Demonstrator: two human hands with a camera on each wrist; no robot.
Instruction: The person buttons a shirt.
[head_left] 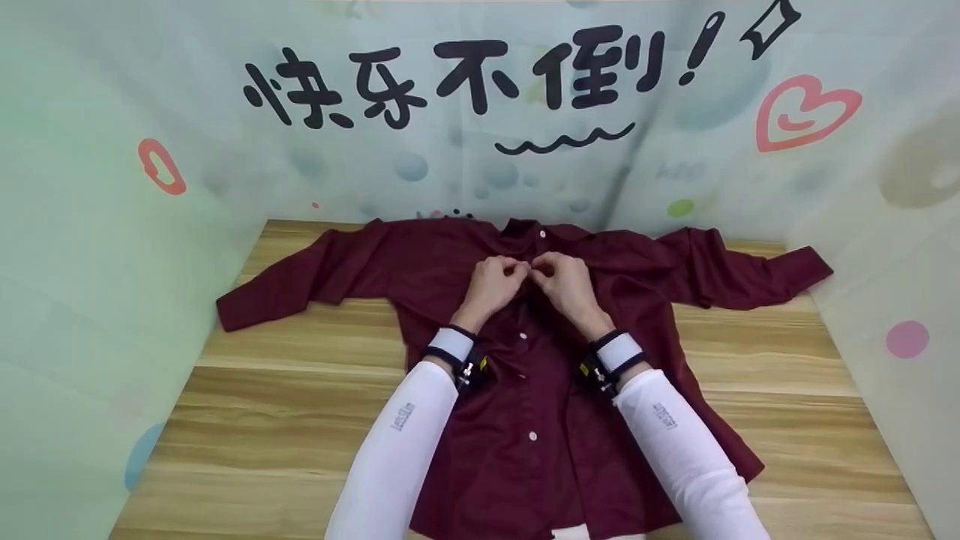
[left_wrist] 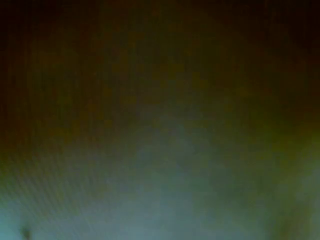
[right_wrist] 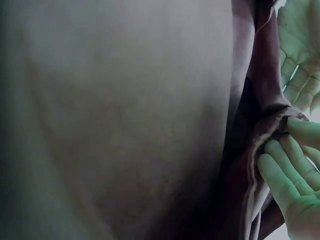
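Observation:
A maroon long-sleeved shirt (head_left: pixel 457 465) lies front up on the table, collar (head_left: pixel 521 227) away from me and sleeves spread. My left hand (head_left: pixel 495 281) and right hand (head_left: pixel 566 281) meet just below the collar. Both pinch the front edges of the shirt between thumb and fingers. What sits between the fingertips is mostly hidden. A white button (head_left: pixel 543 234) shows at the collar, and several more run down the front, such as a button (head_left: pixel 533 436) low down. In the right wrist view, fingers hold a folded cloth edge (right_wrist: pixel 252 165). The left wrist view is dark and blurred.
The wood-grain table (head_left: pixel 285 420) shows on both sides of the shirt. A pale printed backdrop (head_left: pixel 465 172) with black characters stands behind it and along both sides. A white patch (head_left: pixel 571 532) shows at the shirt's hem.

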